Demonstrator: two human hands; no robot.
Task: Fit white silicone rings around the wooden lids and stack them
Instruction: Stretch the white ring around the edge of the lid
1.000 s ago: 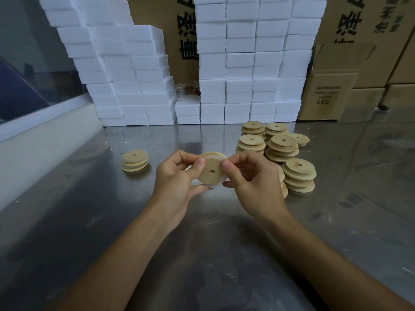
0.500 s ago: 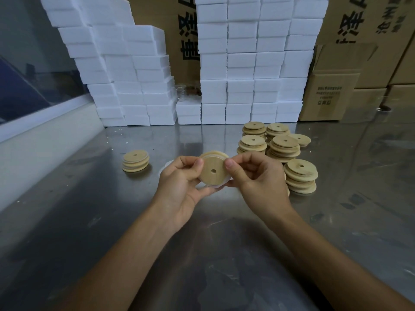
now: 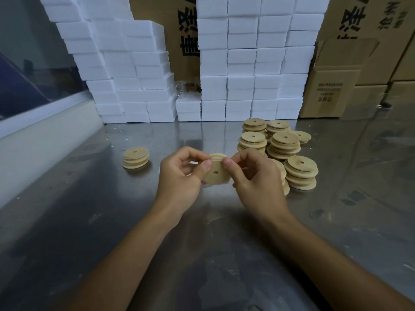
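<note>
Right now both hands meet above the steel table (image 3: 224, 254), sharing 1 wooden lid (image 3: 216, 171) held on edge, its flat face with the small centre hole turned toward the camera. The left hand (image 3: 179, 182) grips the lid's left rim, thumb tip pressed on the upper face and the other fingers curled behind. The right hand (image 3: 256, 182) pinches the upper right rim, thumb in front, fingers bent behind the disc. A thin white silicone ring (image 3: 207, 184) shows along the lid's lower left edge, just under the left hand; how far round it is seated cannot be told, since the fingers hide most of the rim.

Just beside the right hand, on the table, stand several stacks of wooden lids (image 3: 283, 145), each disc with a hole through its middle, the piles crowded close and some touching. Well apart to the left sits 1 short stack of lids (image 3: 135, 157) on its own. Along the back edge rise walls of white foam blocks (image 3: 242, 63), with brown cardboard cartons (image 3: 330, 93) behind and to the right, some printed with dark characters.
</note>
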